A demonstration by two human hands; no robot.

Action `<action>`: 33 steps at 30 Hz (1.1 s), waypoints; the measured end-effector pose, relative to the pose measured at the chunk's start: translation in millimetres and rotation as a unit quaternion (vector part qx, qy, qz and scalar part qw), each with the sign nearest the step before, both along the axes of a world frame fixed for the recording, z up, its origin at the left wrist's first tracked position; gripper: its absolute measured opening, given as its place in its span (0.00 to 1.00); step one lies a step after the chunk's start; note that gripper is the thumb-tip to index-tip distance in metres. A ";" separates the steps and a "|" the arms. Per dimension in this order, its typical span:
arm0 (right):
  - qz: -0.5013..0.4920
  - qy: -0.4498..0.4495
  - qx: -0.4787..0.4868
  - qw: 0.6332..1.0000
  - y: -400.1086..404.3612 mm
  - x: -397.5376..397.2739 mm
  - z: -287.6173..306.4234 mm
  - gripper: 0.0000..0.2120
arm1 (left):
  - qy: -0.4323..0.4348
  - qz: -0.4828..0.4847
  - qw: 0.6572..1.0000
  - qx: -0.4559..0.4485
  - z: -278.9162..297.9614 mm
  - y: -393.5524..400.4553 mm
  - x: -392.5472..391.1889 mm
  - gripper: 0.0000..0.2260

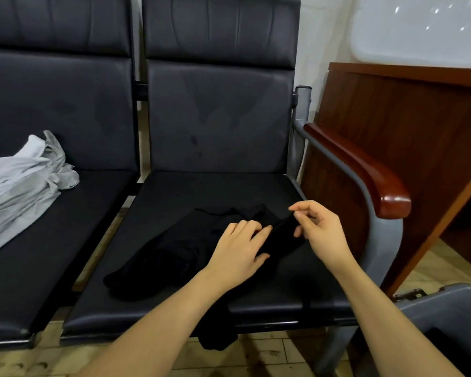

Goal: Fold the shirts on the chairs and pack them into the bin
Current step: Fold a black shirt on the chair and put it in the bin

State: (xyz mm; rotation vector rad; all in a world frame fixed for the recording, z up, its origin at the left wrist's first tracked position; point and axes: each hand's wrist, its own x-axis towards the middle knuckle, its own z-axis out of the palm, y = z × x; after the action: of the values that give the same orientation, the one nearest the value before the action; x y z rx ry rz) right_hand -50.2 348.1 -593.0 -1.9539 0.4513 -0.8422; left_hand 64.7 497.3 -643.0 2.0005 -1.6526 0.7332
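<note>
So I'm at the folding step on the first one, nothing packed yet as far as I can see. The black shirt (180,254) is lying rumpled on the seat of the right chair (215,191), with one end drooping over the front edge toward the floor. The white shirt (19,180) is bunched up on the left chair (65,213), untouched, well apart from my hands.

My left hand (238,251) is lying on the black shirt, fingers (252,227) pretty much straight and only slightly spread, pressing the cloth down to pin it. Not gripping anything. My right hand (318,229) is just beside it, pinching a dark sleeve or edge of the same shirt between thumb and the fingertips (297,213), lifted a bit off the seat. The other fingers are loosely curled. Black on black, so I honestly can't tell which part of the shirt it is.

Next move, I reckon: pull that piece out flat and smooth the whole shirt before any fold, because it's too crumpled to fold clean. The hanging end needs hauling up onto the seat too.

The grey bin (446,317) peeks in at the lower right, near the chair's armrest (365,170).
</note>
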 end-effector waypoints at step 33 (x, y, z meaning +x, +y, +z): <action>0.075 -0.027 -0.103 0.991 24.7 -15.7 20.3 0.13 | 0.320 -0.011 0.940 -0.118 58.4 25.3 1.2 0.07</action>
State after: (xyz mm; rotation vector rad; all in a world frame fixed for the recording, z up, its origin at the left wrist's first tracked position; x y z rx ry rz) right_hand -65.9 372.8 -572.8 -2.1189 0.1866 -0.8705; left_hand 65.8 522.6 -584.6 1.7815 -1.1370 0.2082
